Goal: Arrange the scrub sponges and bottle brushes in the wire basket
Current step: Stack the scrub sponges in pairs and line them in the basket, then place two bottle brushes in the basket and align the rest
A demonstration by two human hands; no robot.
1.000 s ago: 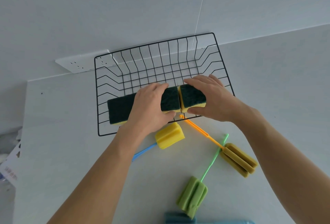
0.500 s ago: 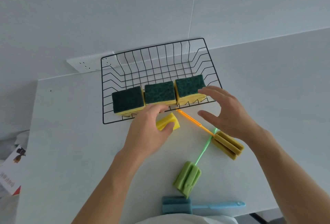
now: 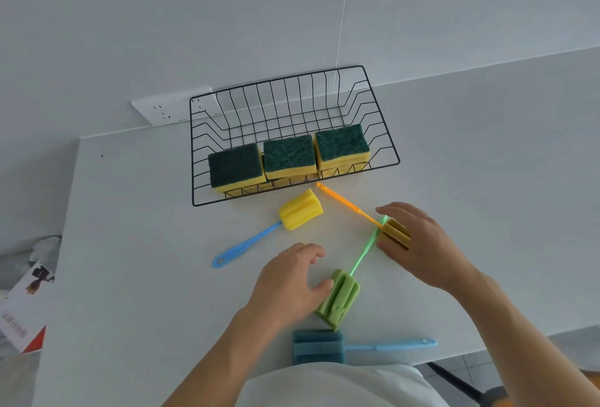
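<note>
Three green-and-yellow scrub sponges (image 3: 289,155) stand in a row along the near side of the black wire basket (image 3: 381,114). On the table lie several bottle brushes: a yellow-headed one with a blue handle (image 3: 300,209), an orange-handled one with an ochre head (image 3: 394,234), a green one (image 3: 339,299) and a dark blue one (image 3: 318,346). My left hand (image 3: 285,286) rests against the green brush head, fingers apart. My right hand (image 3: 422,244) curls around the ochre head, touching it, fingers not closed.
A white power strip (image 3: 162,109) lies behind the basket's left corner. A printed box (image 3: 22,312) sits past the table's left edge. The table's near edge runs just below the dark blue brush.
Both hands let go of the sponges in the basket and drew back toward me. The left has come down to the green brush, the right to the ochre brush head.
</note>
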